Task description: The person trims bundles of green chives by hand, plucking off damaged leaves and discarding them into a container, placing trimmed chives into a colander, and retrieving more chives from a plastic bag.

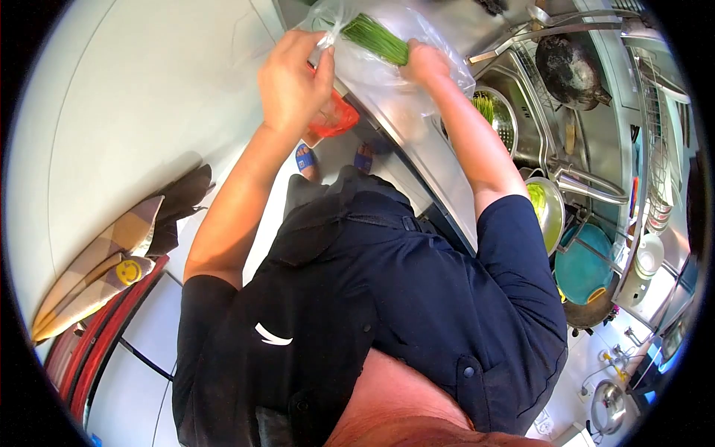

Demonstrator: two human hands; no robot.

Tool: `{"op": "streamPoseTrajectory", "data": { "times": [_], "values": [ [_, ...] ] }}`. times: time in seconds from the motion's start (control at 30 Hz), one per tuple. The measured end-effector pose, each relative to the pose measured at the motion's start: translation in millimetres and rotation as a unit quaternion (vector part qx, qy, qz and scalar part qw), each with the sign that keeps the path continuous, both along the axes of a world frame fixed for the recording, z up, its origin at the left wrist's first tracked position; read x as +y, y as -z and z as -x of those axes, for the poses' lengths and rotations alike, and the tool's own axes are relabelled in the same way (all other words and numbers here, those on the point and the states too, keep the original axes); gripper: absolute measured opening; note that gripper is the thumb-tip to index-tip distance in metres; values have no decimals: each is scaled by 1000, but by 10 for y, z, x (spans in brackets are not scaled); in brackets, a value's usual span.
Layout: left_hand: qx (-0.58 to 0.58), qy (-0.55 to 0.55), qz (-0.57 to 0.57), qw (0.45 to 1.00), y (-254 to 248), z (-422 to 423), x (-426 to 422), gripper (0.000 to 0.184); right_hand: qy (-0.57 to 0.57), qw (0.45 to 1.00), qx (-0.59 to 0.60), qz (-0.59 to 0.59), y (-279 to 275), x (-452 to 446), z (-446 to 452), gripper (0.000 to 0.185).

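A clear plastic bag (439, 30) lies over the steel counter near the top of the view. My left hand (294, 82) pinches the gathered edge of this bag between thumb and fingers. Long thin green stalks (376, 39) show at the bag, slanting down to the right. Around the lower end of that bundle my right hand (428, 63) is closed; whether it is inside the bag or over it I cannot tell. Just below my left hand hangs a red plastic bag (339, 118).
On the right, a colander (505, 119) with green stalks sits in the sink (529, 112), beside a bowl (553, 216) of green leaves. Further right are a dark wok (572, 68), a faucet (592, 186) and a teal lid (585, 264). Cloths (112, 268) hang at the left.
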State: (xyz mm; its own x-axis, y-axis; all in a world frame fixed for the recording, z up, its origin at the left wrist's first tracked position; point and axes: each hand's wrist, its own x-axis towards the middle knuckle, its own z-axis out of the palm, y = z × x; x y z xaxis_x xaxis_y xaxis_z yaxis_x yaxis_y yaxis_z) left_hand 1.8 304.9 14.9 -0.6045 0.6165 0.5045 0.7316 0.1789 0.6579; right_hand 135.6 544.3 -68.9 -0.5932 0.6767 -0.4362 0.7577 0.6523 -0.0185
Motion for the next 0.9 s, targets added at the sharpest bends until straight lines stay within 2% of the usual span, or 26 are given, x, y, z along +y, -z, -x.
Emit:
{"op": "streamPoseTrajectory", "data": {
  "times": [0.03,0.1,0.13,0.2,0.23,0.3,0.33,0.37,0.43,0.47,0.53,0.57,0.63,0.67,0.73,0.9],
  "values": [
    [1,1,-1,1000,-5,-14,-5,21,1,1000,1,-1,20,13,5,45],
    [51,-51,5,997,-46,-59,-9,37,-7,1000,-12,-9,97,39,19,43],
    [52,-51,6,997,-46,-64,-17,37,-7,1000,-11,-8,134,46,2,43],
    [143,-38,-42,988,-23,-85,-36,49,0,998,61,-30,162,52,-56,56],
    [143,-37,-42,988,3,-127,-58,49,0,998,60,-30,204,71,-85,56],
    [192,77,-33,978,70,-245,-91,50,-65,988,103,-98,270,110,-120,62],
    [220,143,-47,964,103,-284,-65,45,-66,988,103,-99,297,143,-132,62],
    [220,143,-48,964,151,-348,-33,45,-55,991,91,-78,253,142,-128,63],
    [160,275,25,948,278,-505,44,44,-44,994,79,-58,132,126,-107,63],
    [160,276,23,948,332,-561,97,44,-34,995,80,-46,57,111,-81,62],
    [111,289,144,940,456,-615,208,61,-22,996,81,-34,2,111,-72,61],
    [111,290,144,940,568,-615,245,61,2,996,84,-21,-7,120,-77,60],
    [156,259,210,930,800,-600,332,77,26,996,87,-8,27,164,-105,60],
    [156,259,209,930,852,-579,361,77,14,996,88,-22,63,195,-121,61],
    [173,256,279,909,954,-528,418,84,4,995,88,-38,133,260,-151,63],
    [134,258,339,895,1165,-475,553,84,59,998,34,15,53,231,-62,72]
  ]
}}
